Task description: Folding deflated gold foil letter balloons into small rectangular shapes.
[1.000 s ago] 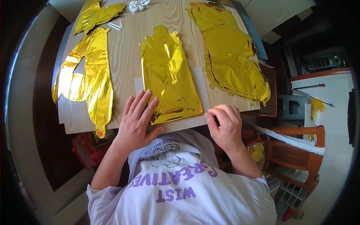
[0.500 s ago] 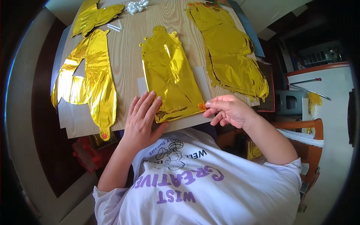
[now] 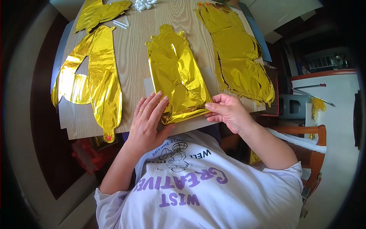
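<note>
In front of me a flat gold foil balloon [image 3: 171, 57] lies on the wooden table, its near end at the table's front edge. My left hand [image 3: 146, 118] rests on the balloon's near left corner, fingers stretched out and open. At the near right corner my right hand [image 3: 228, 114] is closed, thumb and fingers pinching the foil edge. To the left lies another flat gold foil balloon [image 3: 101, 68] with a triangular opening and a red mark at its near tip. A stack of flat gold foil balloons [image 3: 236, 49] lies on the right.
Farther left is another gold foil piece [image 3: 97, 16], with white straws [image 3: 120, 25] and a heap of small white items [image 3: 144, 4] beside it. A wooden chair [image 3: 319, 149] stands at my right. Under the table's left side is a red object [image 3: 88, 154].
My right thumb and fingers have closed around the near right corner, and the orange patch there no longer shows. The foil's near part has bulged and creased. My left hand stays nearly in place.
</note>
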A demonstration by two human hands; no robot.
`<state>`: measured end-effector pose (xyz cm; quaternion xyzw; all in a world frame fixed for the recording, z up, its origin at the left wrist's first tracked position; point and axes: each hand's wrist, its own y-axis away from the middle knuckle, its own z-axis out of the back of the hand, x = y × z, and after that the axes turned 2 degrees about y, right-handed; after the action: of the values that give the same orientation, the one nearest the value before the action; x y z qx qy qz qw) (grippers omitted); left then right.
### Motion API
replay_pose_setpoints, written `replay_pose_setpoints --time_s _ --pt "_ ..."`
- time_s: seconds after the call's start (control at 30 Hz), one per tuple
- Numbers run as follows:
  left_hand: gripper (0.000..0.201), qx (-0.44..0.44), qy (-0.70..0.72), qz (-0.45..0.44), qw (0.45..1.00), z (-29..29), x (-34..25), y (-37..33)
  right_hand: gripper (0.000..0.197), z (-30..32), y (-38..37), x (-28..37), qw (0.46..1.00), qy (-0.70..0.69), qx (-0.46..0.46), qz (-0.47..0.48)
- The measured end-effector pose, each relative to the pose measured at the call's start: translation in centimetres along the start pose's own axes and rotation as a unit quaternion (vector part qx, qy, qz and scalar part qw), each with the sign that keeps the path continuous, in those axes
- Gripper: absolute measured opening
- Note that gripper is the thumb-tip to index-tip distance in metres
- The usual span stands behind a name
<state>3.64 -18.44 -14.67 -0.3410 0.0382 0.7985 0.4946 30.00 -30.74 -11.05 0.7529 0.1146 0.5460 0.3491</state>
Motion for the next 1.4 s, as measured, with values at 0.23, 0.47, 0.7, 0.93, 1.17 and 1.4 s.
replay_pose_setpoints --time_s 0.23,0.47,0.7,0.93,1.17,1.4 --pt "0.080 -0.012 0.003 0.006 1.000 -0.2 0.0 0.4 0.023 0.7 0.0 -0.1 0.995 0.095 -0.010 0.002" --pt "0.083 -0.012 -0.008 0.009 1.000 -0.3 -0.1 0.6 0.023 0.5 0.7 1.3 0.990 0.124 0.039 -0.051" --pt "0.080 -0.060 0.090 0.037 0.993 0.1 -0.7 1.1 0.014 0.4 0.3 0.9 0.996 0.047 0.044 -0.059" --pt "0.061 -0.081 0.495 0.309 0.808 1.7 -1.0 1.7 0.012 1.0 0.3 0.1 0.993 -0.072 0.088 -0.037" --pt "0.070 -0.071 0.479 0.315 0.817 1.3 -1.3 -0.8 0.017 1.1 0.4 -1.2 0.994 -0.071 0.083 -0.019" --pt "0.076 -0.074 0.429 0.305 0.847 0.4 -2.0 -0.8 0.034 0.1 1.3 -1.0 0.997 0.019 -0.028 0.063"
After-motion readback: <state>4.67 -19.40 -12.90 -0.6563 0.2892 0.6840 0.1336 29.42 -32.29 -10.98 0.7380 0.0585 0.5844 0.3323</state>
